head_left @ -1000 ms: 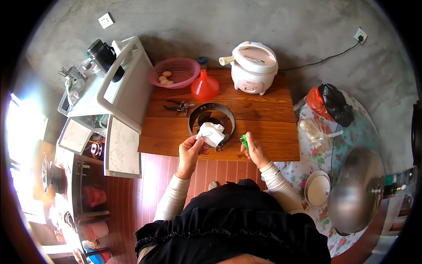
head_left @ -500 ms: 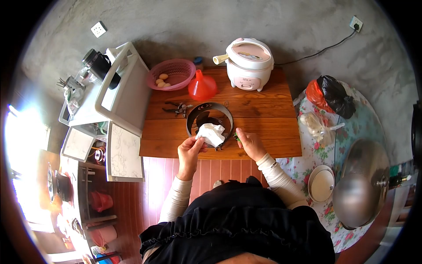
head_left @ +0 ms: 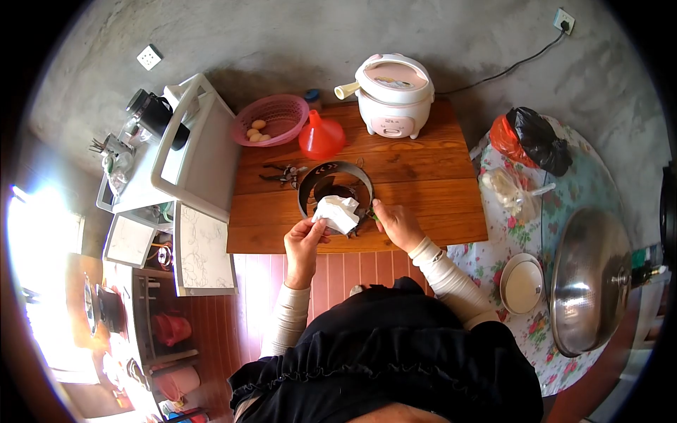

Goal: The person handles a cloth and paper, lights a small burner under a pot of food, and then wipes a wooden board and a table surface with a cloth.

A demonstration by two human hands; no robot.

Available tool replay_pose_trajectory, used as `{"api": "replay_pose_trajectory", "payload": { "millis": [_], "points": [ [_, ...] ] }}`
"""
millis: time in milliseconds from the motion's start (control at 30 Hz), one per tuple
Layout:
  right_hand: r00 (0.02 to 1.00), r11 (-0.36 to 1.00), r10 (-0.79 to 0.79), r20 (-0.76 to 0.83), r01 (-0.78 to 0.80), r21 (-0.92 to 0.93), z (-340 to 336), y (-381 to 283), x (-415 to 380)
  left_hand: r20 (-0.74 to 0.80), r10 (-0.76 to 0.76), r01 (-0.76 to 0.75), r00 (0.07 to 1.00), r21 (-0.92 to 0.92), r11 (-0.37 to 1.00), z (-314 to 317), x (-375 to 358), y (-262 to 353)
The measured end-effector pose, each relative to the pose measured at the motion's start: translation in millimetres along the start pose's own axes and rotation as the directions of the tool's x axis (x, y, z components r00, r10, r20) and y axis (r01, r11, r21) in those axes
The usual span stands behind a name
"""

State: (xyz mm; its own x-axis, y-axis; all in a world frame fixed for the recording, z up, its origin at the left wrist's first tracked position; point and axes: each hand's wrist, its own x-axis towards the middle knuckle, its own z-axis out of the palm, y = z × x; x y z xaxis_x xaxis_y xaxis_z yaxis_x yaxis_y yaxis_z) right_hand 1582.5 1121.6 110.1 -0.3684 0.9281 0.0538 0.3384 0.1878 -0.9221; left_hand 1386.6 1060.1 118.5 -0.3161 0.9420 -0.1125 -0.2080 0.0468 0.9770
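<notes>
My left hand [head_left: 305,240] pinches a crumpled white tissue [head_left: 337,213] at the front of the wooden table. Behind and partly under the tissue stands a dark ring-shaped band [head_left: 337,168] with dark parts inside it, partly hidden. My right hand [head_left: 398,224] is closed at the right side of the band, with thumb and fingers together on a small green and dark thing [head_left: 371,213] whose kind I cannot make out. A pair of pliers [head_left: 284,175] and some small dark pieces lie left of the band.
On the wooden table [head_left: 423,190] stand a red funnel [head_left: 322,137], a pink basket [head_left: 282,113] with several eggs, and a white rice cooker [head_left: 395,99]. To the left is a white cart [head_left: 204,151]; to the right, a flowered table with bags, a bowl [head_left: 522,285] and a large metal lid [head_left: 589,282].
The view has shifted slightly. My right hand has moved a little left, nearer the dark band. My left hand still holds the tissue in about the same place.
</notes>
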Motion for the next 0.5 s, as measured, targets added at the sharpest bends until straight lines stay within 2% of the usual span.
{"api": "replay_pose_trajectory", "payload": {
  "millis": [167,500],
  "points": [
    [0.998,1.000,0.027,-0.058,-0.027,0.009,0.3,-3.4,0.8,0.001,-0.012,0.012,1.000,-0.006,1.000,-0.6,0.0,0.1],
    [1.000,1.000,-0.022,-0.019,0.022,0.008,0.4,0.6,0.2,0.029,-0.013,0.013,0.999,-0.005,1.000,1.6,0.9,0.7]
  ]
}}
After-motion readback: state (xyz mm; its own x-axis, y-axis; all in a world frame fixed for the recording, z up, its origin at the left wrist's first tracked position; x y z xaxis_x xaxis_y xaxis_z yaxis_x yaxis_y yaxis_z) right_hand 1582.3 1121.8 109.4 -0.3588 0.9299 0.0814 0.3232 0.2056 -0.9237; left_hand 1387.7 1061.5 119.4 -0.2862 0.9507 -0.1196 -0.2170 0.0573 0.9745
